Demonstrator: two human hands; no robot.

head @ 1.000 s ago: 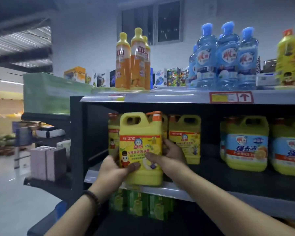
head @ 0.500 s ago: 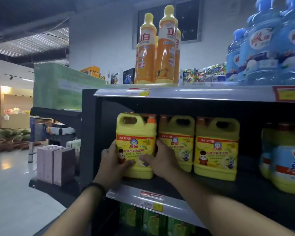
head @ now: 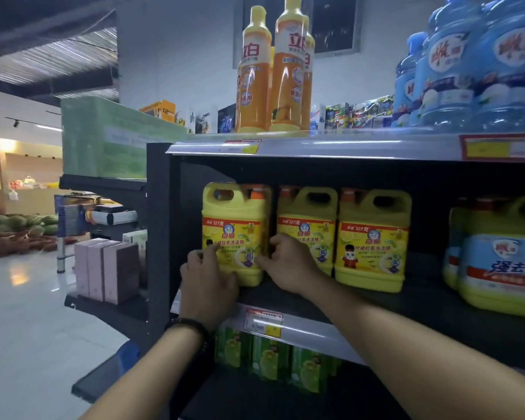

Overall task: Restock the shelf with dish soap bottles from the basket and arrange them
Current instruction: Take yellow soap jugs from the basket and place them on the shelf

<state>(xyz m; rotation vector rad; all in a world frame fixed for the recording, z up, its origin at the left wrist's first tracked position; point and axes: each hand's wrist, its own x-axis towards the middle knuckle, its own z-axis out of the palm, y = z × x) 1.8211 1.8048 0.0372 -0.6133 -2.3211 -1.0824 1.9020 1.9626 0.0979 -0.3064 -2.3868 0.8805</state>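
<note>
Both hands, left hand [head: 208, 278] and right hand [head: 288, 262], loosely clasp the leftmost yellow jug [head: 235, 234], hiding its lower label

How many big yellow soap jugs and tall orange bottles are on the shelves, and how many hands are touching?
Yellow handled jugs with yellow labels, middle shelf: 3, at
Tall orange squeeze bottles, top shelf: at least 3; those behind are partly hidden
Hands on the leftmost jug: 2, left hand, right hand
Total: 8

Head view — close, facing shelf [head: 331, 298], perhaps slightly downward.
</note>
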